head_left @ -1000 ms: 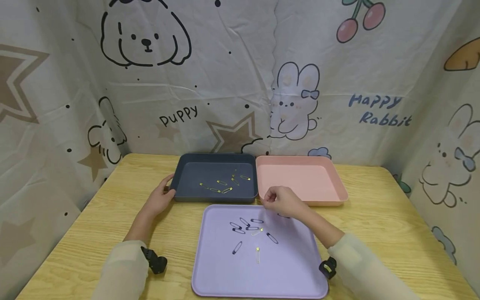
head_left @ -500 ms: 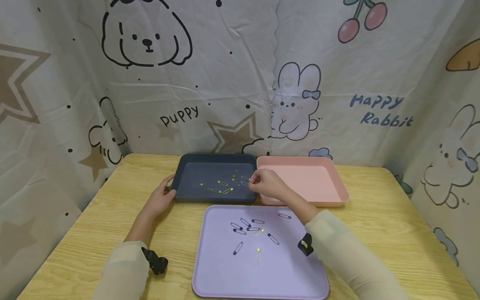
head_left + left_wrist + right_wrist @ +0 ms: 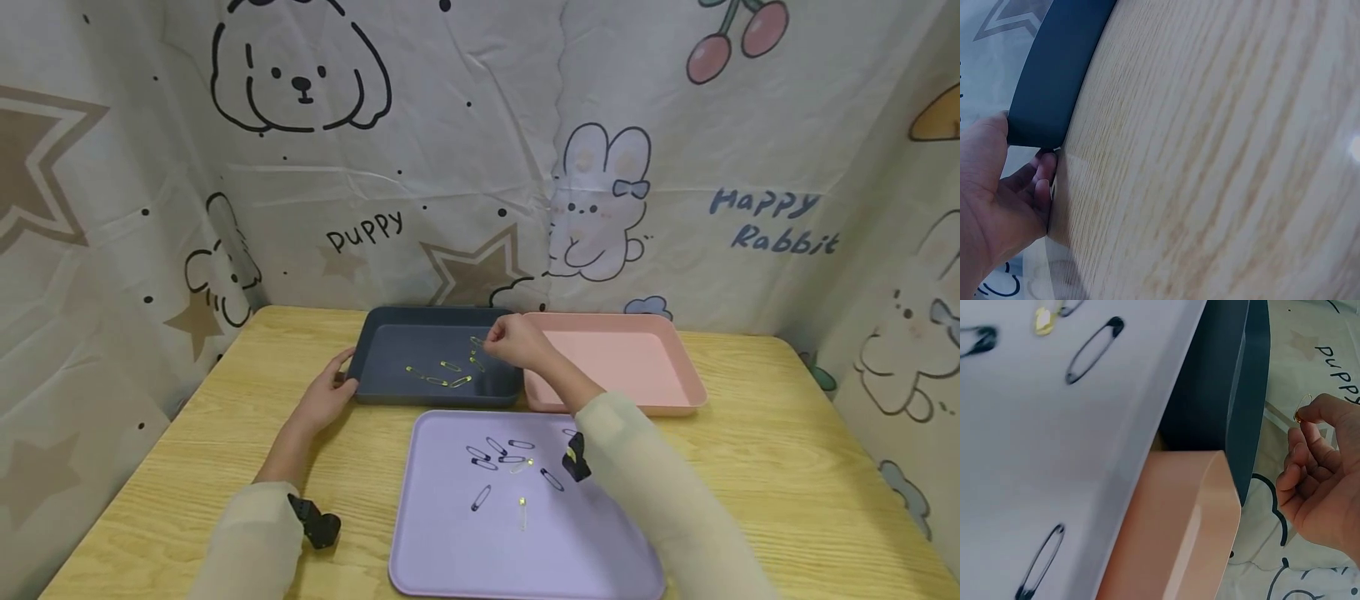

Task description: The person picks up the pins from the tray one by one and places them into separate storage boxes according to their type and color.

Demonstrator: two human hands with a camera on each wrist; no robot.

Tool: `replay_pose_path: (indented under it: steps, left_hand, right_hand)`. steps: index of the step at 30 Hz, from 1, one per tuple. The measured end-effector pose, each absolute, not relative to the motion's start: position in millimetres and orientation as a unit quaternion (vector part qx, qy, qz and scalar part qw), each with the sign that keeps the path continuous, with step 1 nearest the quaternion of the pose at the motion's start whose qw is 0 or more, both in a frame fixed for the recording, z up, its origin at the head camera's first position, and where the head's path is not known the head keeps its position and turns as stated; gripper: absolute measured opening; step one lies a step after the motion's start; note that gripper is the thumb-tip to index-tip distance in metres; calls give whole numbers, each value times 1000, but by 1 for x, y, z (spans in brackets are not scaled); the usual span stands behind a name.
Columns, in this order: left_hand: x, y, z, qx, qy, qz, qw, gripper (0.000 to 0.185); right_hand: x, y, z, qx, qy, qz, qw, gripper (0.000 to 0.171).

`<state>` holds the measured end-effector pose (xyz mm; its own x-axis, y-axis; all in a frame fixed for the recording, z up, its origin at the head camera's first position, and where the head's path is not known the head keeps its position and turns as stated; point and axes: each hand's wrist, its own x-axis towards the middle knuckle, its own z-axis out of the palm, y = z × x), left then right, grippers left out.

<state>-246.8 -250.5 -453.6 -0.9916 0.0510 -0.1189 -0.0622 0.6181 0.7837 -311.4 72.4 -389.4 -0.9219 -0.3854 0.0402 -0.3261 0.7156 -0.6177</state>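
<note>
Staged tabletop booth, cartoon puppy-and-rabbit cloth backdrop [image 3: 465, 167] draped on three sides, light wooden table [image 3: 780, 433], three coloured sorting trays [image 3: 615, 392], wrist-worn cameras, a recording set-up

Right forearm [image 3: 645, 492] covers lilac tray's [image 3: 450, 567] right part. Gold pin [image 3: 1302, 405] in right hand [image 3: 1319, 472]: tip only visible, rest behind fingertips. Left wrist view: dark tray [image 3: 1054, 81] cut by frame edge.
</note>
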Motion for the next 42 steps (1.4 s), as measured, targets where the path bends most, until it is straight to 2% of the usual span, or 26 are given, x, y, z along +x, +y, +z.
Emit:
replay_pose_path:
  steps: [24,35,42]
  left_hand:
    - [-249,-250,-455,0,897,438,61,59]
    - [-248,-251,-454,-5,898,435,61,58]
    - [-249,-251,-456,-9,899,434,60,59]
  right_hand:
    - [-324,27,-401,-138,937,-316,50,17]
    - [-324,22,-416,-118,939,-321,40,17]
    - [-322,27,-416,-113,939,-322,45,26]
